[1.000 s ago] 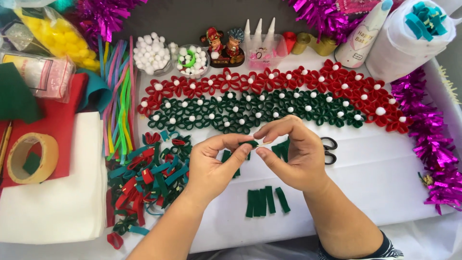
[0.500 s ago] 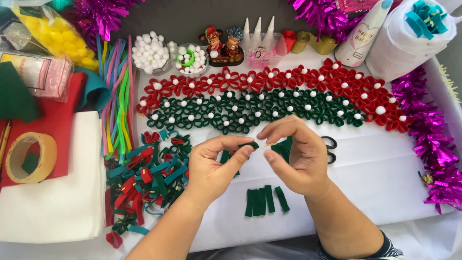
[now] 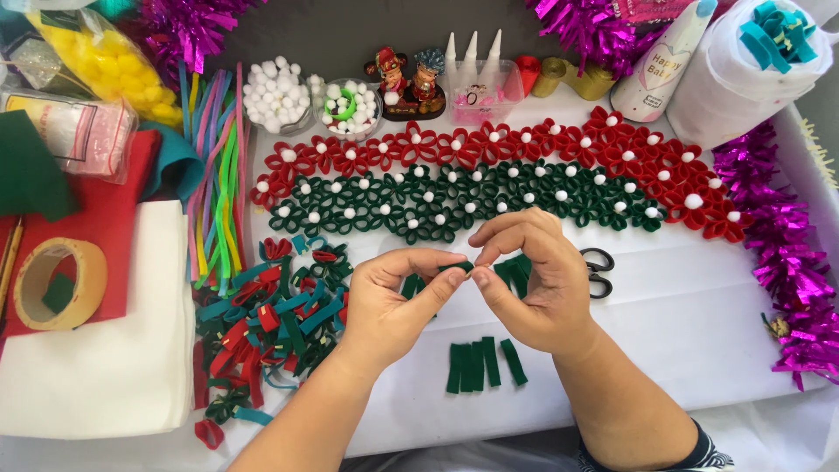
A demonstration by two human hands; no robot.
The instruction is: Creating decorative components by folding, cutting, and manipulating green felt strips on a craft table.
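Left hand (image 3: pixel 389 301) and right hand (image 3: pixel 533 280) meet at the fingertips above the white table (image 3: pixel 699 332), both pinched shut on one small green felt piece (image 3: pixel 456 267); remaining fingers are curled. More green loops (image 3: pixel 514 273) lie just behind the right hand. Cut green strips (image 3: pixel 481 364) lie just below the hands. Black scissors (image 3: pixel 599 271) sit beside the right hand. A heap of red, green and teal loops (image 3: pixel 271 323) lies left. Rows of green flowers (image 3: pixel 454 203) and red flowers (image 3: pixel 489 149) run beyond.
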